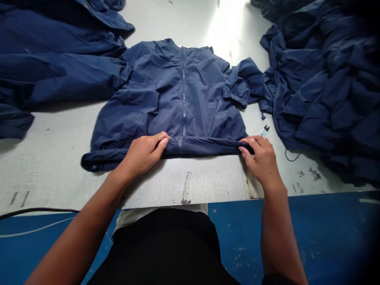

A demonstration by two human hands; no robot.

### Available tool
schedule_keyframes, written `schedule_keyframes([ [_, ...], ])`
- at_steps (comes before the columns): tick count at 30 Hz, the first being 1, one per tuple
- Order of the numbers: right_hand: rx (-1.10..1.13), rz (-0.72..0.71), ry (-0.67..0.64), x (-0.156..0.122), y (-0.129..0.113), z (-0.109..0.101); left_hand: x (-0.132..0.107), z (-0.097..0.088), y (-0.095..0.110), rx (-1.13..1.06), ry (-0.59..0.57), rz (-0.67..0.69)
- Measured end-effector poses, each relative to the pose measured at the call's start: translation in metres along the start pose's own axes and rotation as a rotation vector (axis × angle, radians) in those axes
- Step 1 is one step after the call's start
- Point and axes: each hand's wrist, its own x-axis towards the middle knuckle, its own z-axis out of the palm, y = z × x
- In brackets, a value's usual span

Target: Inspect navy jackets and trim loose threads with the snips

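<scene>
Jacket (163, 103): dark blue, front side up, lying in the middle of the table (59, 170) close to its near edge. Collar end points far, hem (208, 145) points near. Zipper (184, 99) runs near to far, looks closed; the hem's long axis runs left to right as a doubled band, its left end bulging a little nearer than the rest.

Left hand (145, 153): on the hem just left of the zipper, thumb and index finger pinching the band; the other fingers curl underneath, partly hidden. Right hand (263, 158): at the hem's right end, thumb below and fingers above, pinching the cloth.

Count: two hands, one jacket between them, one zipper, one pair of snips (265, 130) just beyond the right hand. One mass of blue cloth (65, 75) at left, one heap (320, 87) at right; pieces in each cannot be counted.

Surface: whitish, scuffed, dark marks near the edge, bright glare far. One black cable (35, 210) at near left. Blue floor (320, 233) below.
</scene>
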Motion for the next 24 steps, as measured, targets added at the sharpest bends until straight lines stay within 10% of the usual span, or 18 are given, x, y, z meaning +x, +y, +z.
schedule_keyframes([
  [12,0.76,0.354,-0.265,0.0,0.022,-0.014,0.004,0.0,0.002,0.335,0.202,-0.219],
  [18,0.831,0.287,-0.573,0.007,0.023,-0.029,0.009,-0.003,0.005,0.397,0.239,-0.321],
  [24,0.726,0.288,-0.546,0.01,0.017,-0.028,0.009,-0.004,0.006,0.272,0.292,-0.286],
])
